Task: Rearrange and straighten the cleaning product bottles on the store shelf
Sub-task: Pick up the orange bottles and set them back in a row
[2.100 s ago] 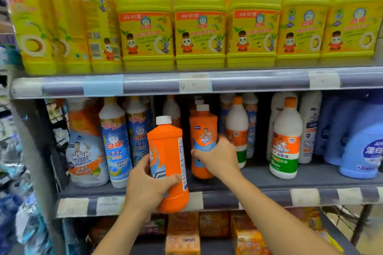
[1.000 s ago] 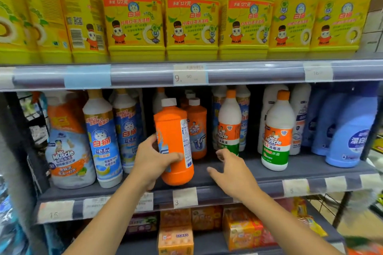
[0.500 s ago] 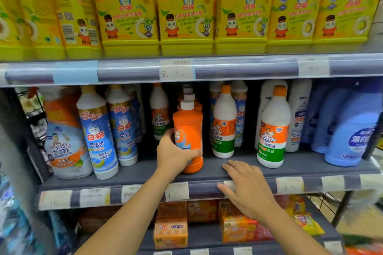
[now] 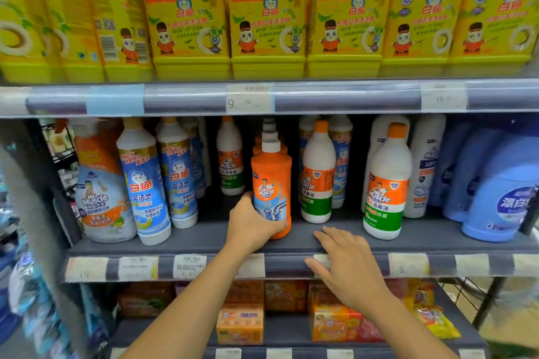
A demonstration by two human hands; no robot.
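Centre frame, left hand (image 4: 250, 227) clasped the stiff, slick, probably heavy orange plastic bottle (image 4: 271, 175) low down; right hand (image 4: 350, 267) lay flat, empty.

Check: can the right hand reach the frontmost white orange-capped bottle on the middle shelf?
Probably yes. The right hand rests open on the shelf edge, holding nothing; the bottle stands at the front, bare shelf between them.

The orange bottle (image 4: 271, 181) looks like smooth plastic with a glossy printed label. The shelf (image 4: 423, 237) surface is matt grey, its paper price tags (image 4: 249, 100) behind shiny clear strip.
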